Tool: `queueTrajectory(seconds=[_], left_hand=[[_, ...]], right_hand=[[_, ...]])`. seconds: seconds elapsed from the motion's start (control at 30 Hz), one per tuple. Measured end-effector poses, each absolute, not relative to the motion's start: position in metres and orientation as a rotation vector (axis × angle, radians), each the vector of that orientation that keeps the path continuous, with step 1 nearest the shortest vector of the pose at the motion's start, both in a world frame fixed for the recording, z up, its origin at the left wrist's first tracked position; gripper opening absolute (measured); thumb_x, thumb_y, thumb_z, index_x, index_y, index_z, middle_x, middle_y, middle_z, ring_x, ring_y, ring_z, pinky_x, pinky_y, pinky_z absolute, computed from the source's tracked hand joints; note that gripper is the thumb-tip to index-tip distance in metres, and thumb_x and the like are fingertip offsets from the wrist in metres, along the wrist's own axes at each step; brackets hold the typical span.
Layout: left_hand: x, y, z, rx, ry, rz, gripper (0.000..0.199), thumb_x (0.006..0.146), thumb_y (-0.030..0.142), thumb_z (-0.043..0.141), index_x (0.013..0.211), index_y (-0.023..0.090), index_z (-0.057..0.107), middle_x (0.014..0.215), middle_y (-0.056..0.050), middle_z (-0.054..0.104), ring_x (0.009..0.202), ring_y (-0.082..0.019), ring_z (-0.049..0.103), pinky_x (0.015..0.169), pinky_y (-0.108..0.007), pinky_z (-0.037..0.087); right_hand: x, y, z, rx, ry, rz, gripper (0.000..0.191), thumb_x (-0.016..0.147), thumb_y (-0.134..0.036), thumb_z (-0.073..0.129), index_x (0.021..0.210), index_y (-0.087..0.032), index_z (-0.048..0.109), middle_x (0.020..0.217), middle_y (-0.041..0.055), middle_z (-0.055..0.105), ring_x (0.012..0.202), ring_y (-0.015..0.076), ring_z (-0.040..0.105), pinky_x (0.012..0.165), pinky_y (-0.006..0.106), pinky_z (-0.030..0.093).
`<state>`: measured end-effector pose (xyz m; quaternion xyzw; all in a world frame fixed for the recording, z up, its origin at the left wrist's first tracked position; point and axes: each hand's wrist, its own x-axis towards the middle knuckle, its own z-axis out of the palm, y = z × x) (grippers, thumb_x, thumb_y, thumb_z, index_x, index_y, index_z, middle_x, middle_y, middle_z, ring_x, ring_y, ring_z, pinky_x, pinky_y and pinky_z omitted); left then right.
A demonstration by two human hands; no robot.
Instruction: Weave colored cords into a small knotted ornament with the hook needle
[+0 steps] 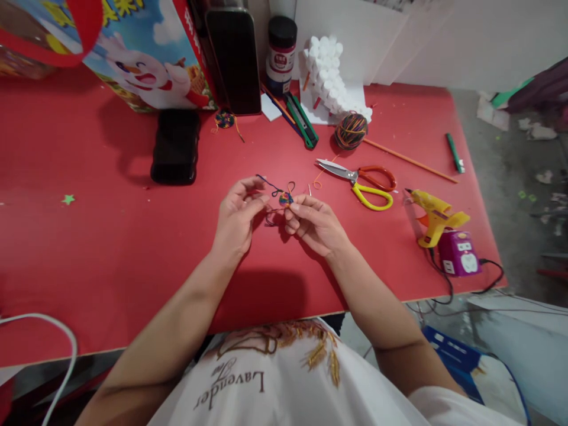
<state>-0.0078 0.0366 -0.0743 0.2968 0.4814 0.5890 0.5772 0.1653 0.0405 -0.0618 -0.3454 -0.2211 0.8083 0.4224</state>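
A small round crocheted piece [285, 200] in multicoloured yarn is pinched between the thumb and fingers of my right hand [316, 223]. Just left of it, my left hand [242, 214] is closed with thumb against fingers on a dark strand of yarn [266, 182] that runs to the piece. Loose loops of yarn hang around the piece, above the table. A thin metal tip [309, 189] shows beside my right hand; its kind is unclear. Scissors [348, 171] with red and yellow handles lie to the right, near a multicoloured yarn ball [351, 130].
Behind my hands are a black phone [176, 147], a second crocheted round [225, 118], an upright phone [234, 62], a green utility knife [302, 120] and a jar [281, 53]. A yellow glue gun [437, 218] and purple box [460, 253] sit near the table's right edge.
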Motion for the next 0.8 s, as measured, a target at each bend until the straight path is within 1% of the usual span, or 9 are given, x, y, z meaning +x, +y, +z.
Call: queueTrajectory(seconds=[0.1, 0.17, 0.2, 0.27, 0.37, 0.47, 0.53, 0.67, 0.8], left_hand=[[-0.012, 0.036, -0.075, 1.064, 1.319, 1.594, 0.014, 0.083, 0.013, 0.08, 0.091, 0.023, 0.074, 0.119, -0.006, 0.066, 0.116, -0.02, 0.064, 0.102, -0.032, 0.052], [-0.015, 0.034, -0.069, 1.288, 1.376, 1.63, 0.018, 0.084, 0.014, 0.082, 0.097, 0.025, 0.077, 0.133, -0.006, 0.065, 0.133, -0.025, 0.059, 0.113, -0.039, 0.048], [-0.016, 0.032, -0.066, 1.388, 1.36, 1.615, 0.022, 0.084, 0.015, 0.083, 0.101, 0.027, 0.078, 0.134, -0.006, 0.066, 0.135, -0.026, 0.059, 0.117, -0.042, 0.046], [-0.015, 0.029, -0.06, 1.535, 1.3, 1.486, 0.024, 0.087, 0.017, 0.08, 0.109, 0.028, 0.079, 0.126, -0.005, 0.073, 0.129, -0.027, 0.063, 0.121, -0.046, 0.044], [-0.008, 0.024, -0.058, 1.555, 1.263, 1.401, 0.026, 0.088, 0.02, 0.082, 0.113, 0.028, 0.08, 0.116, -0.005, 0.077, 0.116, -0.025, 0.068, 0.113, -0.045, 0.05], [-0.002, 0.022, -0.062, 1.292, 1.249, 1.357, 0.034, 0.088, 0.026, 0.085, 0.121, 0.026, 0.079, 0.123, -0.007, 0.076, 0.117, -0.023, 0.07, 0.111, -0.041, 0.052], [0.001, 0.021, -0.065, 1.155, 1.222, 1.338, 0.034, 0.086, 0.028, 0.087, 0.12, 0.025, 0.079, 0.122, -0.007, 0.077, 0.112, -0.021, 0.071, 0.106, -0.036, 0.054], [0.003, 0.022, -0.066, 1.021, 1.174, 1.315, 0.028, 0.085, 0.028, 0.088, 0.112, 0.023, 0.08, 0.109, -0.005, 0.078, 0.097, -0.016, 0.073, 0.094, -0.03, 0.057], [0.004, 0.024, -0.065, 1.001, 1.208, 1.384, 0.028, 0.082, 0.023, 0.089, 0.107, 0.023, 0.076, 0.107, -0.003, 0.074, 0.096, -0.015, 0.07, 0.095, -0.029, 0.056]], right_hand=[[0.166, 0.041, -0.061, -0.881, -0.533, 2.013, 0.021, 0.077, -0.025, 0.09, 0.083, -0.017, 0.072, 0.07, -0.0028, 0.073, 0.053, 0.007, 0.056, 0.054, 0.022, 0.054], [0.166, 0.041, -0.061, -0.885, -0.519, 2.014, 0.022, 0.077, -0.025, 0.09, 0.082, -0.016, 0.072, 0.07, -0.0025, 0.073, 0.053, 0.0066, 0.056, 0.053, 0.022, 0.053], [0.166, 0.042, -0.061, -0.884, -0.515, 2.017, 0.022, 0.077, -0.025, 0.091, 0.082, -0.016, 0.072, 0.07, -0.0023, 0.073, 0.052, 0.0064, 0.056, 0.052, 0.021, 0.053], [0.167, 0.042, -0.061, -0.881, -0.518, 2.022, 0.023, 0.077, -0.026, 0.091, 0.082, -0.015, 0.072, 0.07, -0.0023, 0.073, 0.051, 0.0061, 0.056, 0.051, 0.021, 0.053], [0.167, 0.042, -0.062, -0.894, -0.548, 1.995, 0.025, 0.076, -0.029, 0.092, 0.084, -0.016, 0.072, 0.07, -0.0031, 0.073, 0.051, 0.0062, 0.056, 0.051, 0.021, 0.054], [0.167, 0.041, -0.064, -0.91, -0.599, 1.939, 0.027, 0.076, -0.03, 0.093, 0.088, -0.019, 0.072, 0.07, -0.0032, 0.075, 0.052, 0.0072, 0.057, 0.052, 0.021, 0.055], [0.167, 0.04, -0.066, -0.907, -0.64, 1.91, 0.026, 0.077, -0.03, 0.092, 0.089, -0.02, 0.072, 0.072, -0.0025, 0.077, 0.053, 0.0079, 0.06, 0.054, 0.022, 0.055], [0.166, 0.039, -0.067, -0.91, -0.696, 1.871, 0.026, 0.077, -0.031, 0.093, 0.091, -0.02, 0.074, 0.074, -0.002, 0.078, 0.056, 0.0083, 0.063, 0.057, 0.022, 0.057], [0.164, 0.038, -0.068, -0.918, -0.702, 1.859, 0.03, 0.075, -0.034, 0.094, 0.091, -0.021, 0.072, 0.076, -0.0022, 0.078, 0.057, 0.0091, 0.064, 0.058, 0.023, 0.058]])
